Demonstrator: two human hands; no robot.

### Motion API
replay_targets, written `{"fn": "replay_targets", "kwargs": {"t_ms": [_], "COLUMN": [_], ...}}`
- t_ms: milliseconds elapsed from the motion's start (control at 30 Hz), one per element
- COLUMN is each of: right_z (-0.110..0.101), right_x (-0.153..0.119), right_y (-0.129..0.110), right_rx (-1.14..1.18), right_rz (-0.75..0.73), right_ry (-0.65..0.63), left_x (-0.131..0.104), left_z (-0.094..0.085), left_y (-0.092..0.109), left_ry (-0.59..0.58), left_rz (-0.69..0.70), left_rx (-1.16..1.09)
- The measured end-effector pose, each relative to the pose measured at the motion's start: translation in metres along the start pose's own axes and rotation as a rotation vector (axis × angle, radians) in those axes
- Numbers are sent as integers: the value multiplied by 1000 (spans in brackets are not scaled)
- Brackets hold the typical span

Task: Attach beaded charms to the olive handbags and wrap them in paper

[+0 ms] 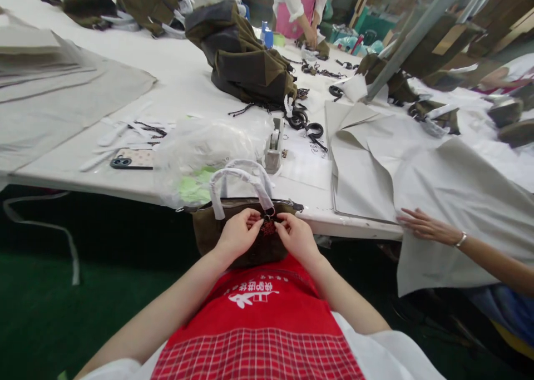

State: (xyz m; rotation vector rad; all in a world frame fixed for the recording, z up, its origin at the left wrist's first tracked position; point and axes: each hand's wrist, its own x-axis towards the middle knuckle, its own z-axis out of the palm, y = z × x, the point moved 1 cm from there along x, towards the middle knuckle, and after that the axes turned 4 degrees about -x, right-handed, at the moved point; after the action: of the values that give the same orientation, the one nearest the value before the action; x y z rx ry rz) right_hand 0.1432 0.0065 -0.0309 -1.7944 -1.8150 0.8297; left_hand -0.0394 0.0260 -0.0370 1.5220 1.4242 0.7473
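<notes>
An olive-brown handbag (208,230) rests upright against the table's front edge, above the red apron. Its two handles (241,173) are wrapped in white and stand up. A small dark and reddish braided cord piece (268,227) hangs at the base of the right handle, by a metal ring. My left hand (242,231) pinches the left side of this cord. From the other side my right hand (295,234) pinches it too, fingertips close to those of the left. The exact grip is partly hidden by the fingers.
Behind the bag lie clear plastic bags (208,146), a phone (132,158), a tape dispenser (273,146) and black rings (297,118). Stacked dark bags (246,57) stand farther back. Another person's hand (429,226) touches grey sheets (454,202) at right. A person works across the table.
</notes>
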Motion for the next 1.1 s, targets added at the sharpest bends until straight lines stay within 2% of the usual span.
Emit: {"fn": "replay_targets", "kwargs": {"t_ms": [133, 267, 333, 400, 467, 533, 600, 667, 767, 933, 1100], "right_z": [3, -5, -18, -33, -45, -51, -49, -43, -33, -31, -50], "right_x": [0, -1, 1, 9, 25, 48, 73, 96, 115, 117, 104], "right_y": [2, 5, 8, 15, 25, 33, 37, 35, 26, 19, 32], "right_rx": [-48, 52, 137, 171, 111, -24, -198, -442, -749, -853, -880], "right_rz": [28, 11, 2, 3, -4, -52, -138, -230, -313, -370, -365], "right_ry": [-127, -164, -107, 28, 164, 206, 128, -24, -200, -248, -251], "left_x": [0, 3, 2, -1, -5, -7, -9, -11, -13, -16, -18], "left_z": [14, 13, 9, 5, 2, 2, 3, 5, 4, -4, -10], "left_y": [2, 1, 1, 2, 4, 6, 7, 7, 5, 7, 13], "left_ry": [-55, -72, -80, -73, -65, -71, -86, -101, -102, -79, -74], "left_rz": [-34, -27, -28, -39, -44, -40, -36, -32, -20, -12, 6], "left_rx": [81, 106, 89, 83, 78, 72, 67, 63, 53, 41, 33]}}
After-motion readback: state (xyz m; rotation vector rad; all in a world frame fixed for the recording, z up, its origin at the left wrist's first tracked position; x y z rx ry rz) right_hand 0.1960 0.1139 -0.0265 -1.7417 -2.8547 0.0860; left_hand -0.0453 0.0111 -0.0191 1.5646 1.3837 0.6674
